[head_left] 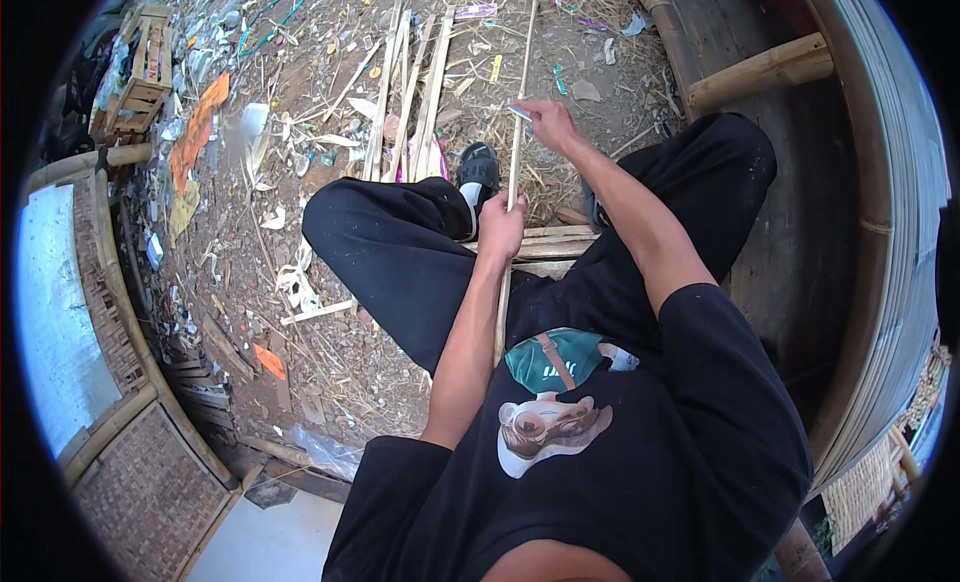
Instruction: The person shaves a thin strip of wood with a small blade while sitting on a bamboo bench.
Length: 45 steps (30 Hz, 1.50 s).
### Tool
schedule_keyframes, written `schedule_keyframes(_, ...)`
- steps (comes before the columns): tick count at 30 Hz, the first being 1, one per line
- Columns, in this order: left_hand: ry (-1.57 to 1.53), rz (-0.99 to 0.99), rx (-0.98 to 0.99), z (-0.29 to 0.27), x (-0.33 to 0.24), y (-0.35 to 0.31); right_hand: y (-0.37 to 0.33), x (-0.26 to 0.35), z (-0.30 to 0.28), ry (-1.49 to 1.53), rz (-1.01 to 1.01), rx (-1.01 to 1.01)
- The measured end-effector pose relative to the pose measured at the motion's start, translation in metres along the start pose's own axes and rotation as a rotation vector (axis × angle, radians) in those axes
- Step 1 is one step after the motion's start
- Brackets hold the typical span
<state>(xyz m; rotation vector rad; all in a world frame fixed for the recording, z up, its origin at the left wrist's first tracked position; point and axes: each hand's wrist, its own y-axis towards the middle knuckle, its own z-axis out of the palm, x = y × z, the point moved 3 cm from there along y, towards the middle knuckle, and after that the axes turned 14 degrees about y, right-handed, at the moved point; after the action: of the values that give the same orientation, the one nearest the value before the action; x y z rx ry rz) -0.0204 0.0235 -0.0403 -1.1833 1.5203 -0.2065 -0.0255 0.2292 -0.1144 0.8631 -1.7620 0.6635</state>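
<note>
A long, thin bamboo strip (517,162) runs from my lap away from me, past my feet and over the littered ground. My left hand (501,228) is closed round it between my knees. Farther along, my right hand (549,125) is closed on a small flat blade (520,112) that shows whitish-blue and lies against the strip. Its handle is hidden in my fingers. Below my left hand, the strip's near end passes between my left forearm and my shirt. Split wood pieces (545,247) lie crosswise under my hands, between my legs.
Several longer split strips (430,92) lie on the ground ahead, left of the strip I hold. My sandalled foot (478,167) is close by. A wooden crate (140,72) stands far left. A bamboo rail (765,70) and a dark plank surface (780,232) flank my right side.
</note>
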Motion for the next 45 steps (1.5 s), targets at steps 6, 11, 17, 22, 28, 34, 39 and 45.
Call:
schedule_keyframes(6, 0.062, 0.059, -0.004, 0.001, 0.008, 0.009, -0.010, 0.009, 0.002, 0.002, 0.088, 0.079)
schedule_keyframes(11, 0.066, 0.038, -0.003, 0.004, 0.006, 0.010, -0.016, 0.006, 0.003, 0.010, 0.058, 0.083)
schedule_keyframes(17, 0.021, 0.060, 0.012, 0.003, 0.006, 0.009, -0.022, 0.015, 0.002, 0.028, 0.162, 0.127)
schedule_keyframes(22, 0.009, 0.039, 0.035, 0.001, 0.002, 0.004, -0.026, 0.020, 0.001, 0.058, 0.191, 0.140)
schedule_keyframes(28, 0.035, 0.016, 0.025, 0.000, -0.007, -0.002, -0.026, 0.009, -0.003, 0.084, 0.141, 0.117)
schedule_keyframes(34, -0.014, 0.037, 0.028, 0.001, 0.005, 0.011, -0.021, 0.050, 0.009, 0.940, 0.426, 0.237)
schedule_keyframes(39, 0.036, 0.063, 0.055, 0.003, -0.007, 0.009, 0.007, -0.005, -0.040, 0.370, 0.237, -0.058)
schedule_keyframes(45, 0.115, -0.004, 0.026, -0.003, -0.008, 0.003, -0.017, 0.006, -0.010, 0.298, 0.373, 0.029)
